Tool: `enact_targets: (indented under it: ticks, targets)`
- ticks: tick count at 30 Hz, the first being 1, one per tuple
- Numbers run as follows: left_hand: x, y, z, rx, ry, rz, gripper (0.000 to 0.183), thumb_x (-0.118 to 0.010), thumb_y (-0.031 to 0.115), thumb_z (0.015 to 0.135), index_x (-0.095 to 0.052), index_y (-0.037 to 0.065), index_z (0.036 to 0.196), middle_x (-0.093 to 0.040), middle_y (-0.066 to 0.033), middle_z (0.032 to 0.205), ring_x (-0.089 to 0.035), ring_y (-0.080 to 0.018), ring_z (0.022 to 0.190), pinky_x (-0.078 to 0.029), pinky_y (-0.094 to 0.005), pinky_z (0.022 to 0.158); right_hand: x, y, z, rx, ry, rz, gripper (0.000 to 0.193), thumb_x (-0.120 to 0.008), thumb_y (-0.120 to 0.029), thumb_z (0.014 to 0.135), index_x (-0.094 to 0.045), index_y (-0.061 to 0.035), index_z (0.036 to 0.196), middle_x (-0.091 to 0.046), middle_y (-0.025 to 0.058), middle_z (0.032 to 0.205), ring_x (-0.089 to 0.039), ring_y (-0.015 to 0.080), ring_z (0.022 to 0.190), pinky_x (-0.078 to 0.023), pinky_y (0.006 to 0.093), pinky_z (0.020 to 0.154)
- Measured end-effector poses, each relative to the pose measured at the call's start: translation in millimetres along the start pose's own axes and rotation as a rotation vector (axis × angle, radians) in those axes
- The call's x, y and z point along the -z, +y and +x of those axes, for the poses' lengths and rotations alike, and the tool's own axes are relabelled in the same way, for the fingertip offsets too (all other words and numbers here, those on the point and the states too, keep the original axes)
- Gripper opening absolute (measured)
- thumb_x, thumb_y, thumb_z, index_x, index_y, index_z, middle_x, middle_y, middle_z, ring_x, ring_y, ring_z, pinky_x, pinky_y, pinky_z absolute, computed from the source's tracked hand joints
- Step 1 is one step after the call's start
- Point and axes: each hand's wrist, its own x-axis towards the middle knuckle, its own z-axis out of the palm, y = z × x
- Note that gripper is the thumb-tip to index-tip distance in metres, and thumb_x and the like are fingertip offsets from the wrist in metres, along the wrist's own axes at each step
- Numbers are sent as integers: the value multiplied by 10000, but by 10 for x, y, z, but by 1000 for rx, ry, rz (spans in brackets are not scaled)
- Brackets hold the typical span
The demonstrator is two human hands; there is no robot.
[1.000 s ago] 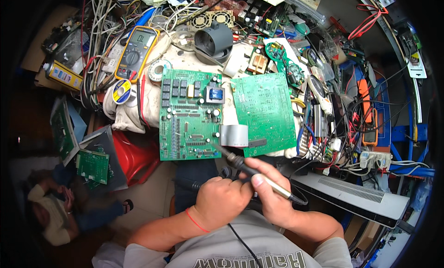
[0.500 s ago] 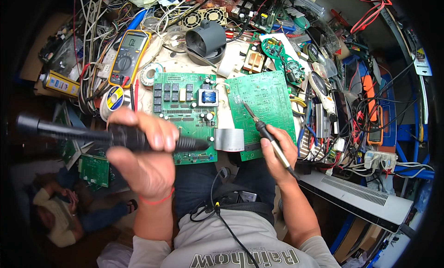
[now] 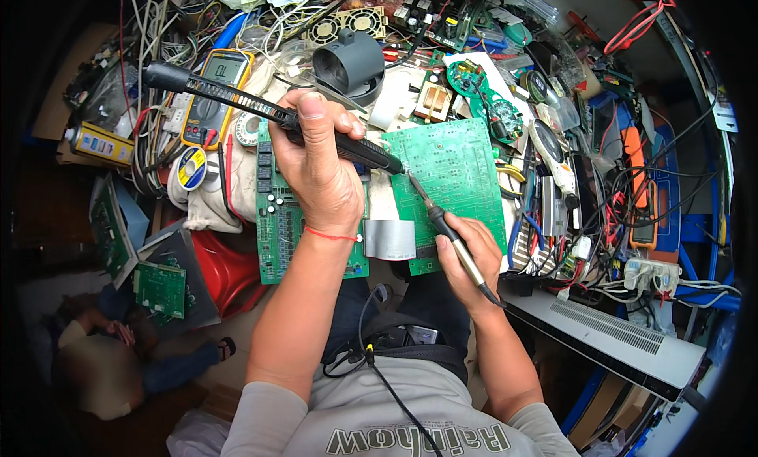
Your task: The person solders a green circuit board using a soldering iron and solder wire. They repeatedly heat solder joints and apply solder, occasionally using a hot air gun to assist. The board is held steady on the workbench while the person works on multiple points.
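Observation:
My left hand point(image 3: 322, 169) is wrapped around a long black desoldering pump point(image 3: 367, 151), thumb along its top. The pump slants down to the right, its nozzle close over the upper left part of a green circuit board point(image 3: 466, 169) lying solder side up. In my right hand point(image 3: 471, 260) is a soldering iron point(image 3: 440, 222), its tip at the same spot beside the nozzle; contact between the two I cannot tell. A grey ribbon cable point(image 3: 390, 240) bridges to a second green board point(image 3: 272, 220) with relays, partly hidden under my left arm.
A yellow multimeter point(image 3: 212, 102) and a solder spool point(image 3: 192, 170) lie at the left. Behind the boards stands a grey cylindrical housing point(image 3: 347, 66). Pliers point(image 3: 512, 179), tools and tangled wires crowd the right. Another person point(image 3: 103, 362) sits at the lower left.
My left hand has swung the desoldering pump right and away from me, bringing its nozzle to the iron's tip. My right hand with the iron has shifted slightly left and nearer to me.

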Motion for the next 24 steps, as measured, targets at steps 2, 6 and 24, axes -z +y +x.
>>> enact_targets:
  ticks: [2, 6, 24]
  targets:
    - [12, -9, 3, 6, 10, 15, 318, -691, 312, 1056, -500, 77, 1150, -535, -19, 784, -545, -132, 706, -514, -324, 681, 0, -3, -3, -1, 4, 11, 348, -802, -3, 832, -721, 40, 1167, -758, 194, 1013, -731, 338, 924, -580, 406, 848]
    - [36, -16, -4, 7, -7, 17, 317, -690, 306, 1057, -496, 73, 1150, -535, -17, 783, -543, -129, 701, -512, -319, 685, 5, -2, -9, -18, -3, 2, 344, -803, -6, 828, -725, 41, 1160, -758, 195, 1011, -731, 342, 928, -581, 407, 853]
    - [55, -72, -17, 7, -1, 28, 313, -680, 297, 1062, -489, 68, 1157, -535, -16, 797, -536, -125, 711, -505, -314, 691, 20, -6, -15, -51, -24, 23, 344, -783, -16, 869, -716, 57, 1200, -752, 205, 1044, -721, 334, 952, -561, 404, 893]
